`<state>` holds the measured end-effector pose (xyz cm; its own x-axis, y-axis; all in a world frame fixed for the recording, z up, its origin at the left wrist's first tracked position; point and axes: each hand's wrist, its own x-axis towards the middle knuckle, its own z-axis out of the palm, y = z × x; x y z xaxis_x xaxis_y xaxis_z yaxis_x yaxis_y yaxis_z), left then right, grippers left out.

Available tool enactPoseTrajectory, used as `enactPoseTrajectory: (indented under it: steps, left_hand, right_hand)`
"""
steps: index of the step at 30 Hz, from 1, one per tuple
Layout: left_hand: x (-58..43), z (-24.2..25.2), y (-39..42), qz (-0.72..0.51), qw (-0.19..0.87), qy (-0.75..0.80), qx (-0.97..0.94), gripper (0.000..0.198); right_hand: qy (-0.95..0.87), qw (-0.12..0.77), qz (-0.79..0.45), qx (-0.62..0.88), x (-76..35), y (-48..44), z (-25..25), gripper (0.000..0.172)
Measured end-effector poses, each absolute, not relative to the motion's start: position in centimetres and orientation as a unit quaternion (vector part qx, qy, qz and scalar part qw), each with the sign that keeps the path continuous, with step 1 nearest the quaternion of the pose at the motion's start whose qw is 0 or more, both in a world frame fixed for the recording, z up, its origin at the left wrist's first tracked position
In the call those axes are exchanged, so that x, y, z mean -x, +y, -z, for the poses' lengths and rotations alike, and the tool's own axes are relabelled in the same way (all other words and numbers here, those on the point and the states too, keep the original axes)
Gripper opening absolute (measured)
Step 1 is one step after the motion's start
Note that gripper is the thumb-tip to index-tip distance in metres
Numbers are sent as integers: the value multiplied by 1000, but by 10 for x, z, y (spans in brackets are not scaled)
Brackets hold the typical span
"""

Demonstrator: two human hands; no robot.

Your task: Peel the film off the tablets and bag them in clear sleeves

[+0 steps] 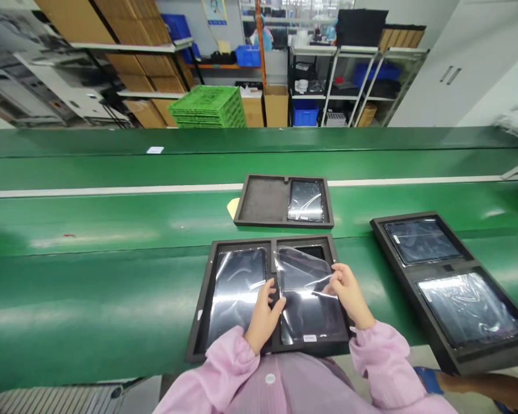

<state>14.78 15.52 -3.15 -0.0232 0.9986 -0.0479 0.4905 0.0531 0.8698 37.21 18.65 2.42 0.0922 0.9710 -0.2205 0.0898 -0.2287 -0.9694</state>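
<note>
A black foam tray [202, 299] lies on the green belt in front of me with two dark tablet screens in it. My left hand [265, 313] presses on the tray's middle divider and the lower left edge of the right screen [311, 322]. My right hand [349, 293] pinches a clear protective film [302, 267] that curls up off that right screen. The left screen [237, 287] lies flat and glossy under its film.
A second foam tray [263, 201] with one screen sits further up the belt. A third tray [418, 276] with two screens lies to my right. Another person's forearm [487, 388] shows at bottom right. Green crates [207, 106], cartons and shelving stand behind the belt.
</note>
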Motion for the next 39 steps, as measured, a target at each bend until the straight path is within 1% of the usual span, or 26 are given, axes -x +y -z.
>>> enactPoseTrajectory:
  steps: [2, 4, 8, 10, 12, 14, 17, 19, 24, 30, 39]
  left_hand:
    - [-151, 28, 174, -292, 418, 634, -581, 57]
    - [-154, 26, 191, -237, 450, 634, -582, 58]
    - [-161, 27, 208, -222, 429, 651, -585, 56]
    - [-165, 29, 209, -221, 419, 658, -585, 52]
    - [-168, 30, 207, -216, 410, 662, -589, 47]
    - [-169, 31, 208, -207, 404, 663, -596, 43]
    - [-170, 31, 212, -194, 402, 660, -605, 36]
    - [-171, 31, 216, -189, 405, 655, -609, 33]
    - [-174, 27, 222, -196, 408, 646, -615, 34]
    - [-166, 22, 228, -189, 383, 658, -620, 45]
    - [-162, 33, 225, -172, 343, 642, -664, 45]
  right_hand:
    - [-428, 413, -507, 624, -380, 191, -5, 31]
    - [-416, 389, -499, 653, -383, 194, 15, 29]
    - [-408, 359, -467, 698, -381, 194, 36, 17]
    - [-408, 357, -459, 704, -378, 193, 37, 11]
    - [-406, 367, -459, 700, -376, 191, 36, 10]
    - [-398, 382, -463, 694, -375, 190, 34, 17]
    - [-378, 399, -480, 684, -376, 190, 34, 35]
    - [-366, 404, -495, 677, -378, 191, 34, 42]
    - [-354, 406, -510, 671, -381, 192, 32, 48]
    - [-378, 375, -500, 683, -379, 191, 27, 58]
    - [-393, 344, -487, 700, -377, 194, 35, 55]
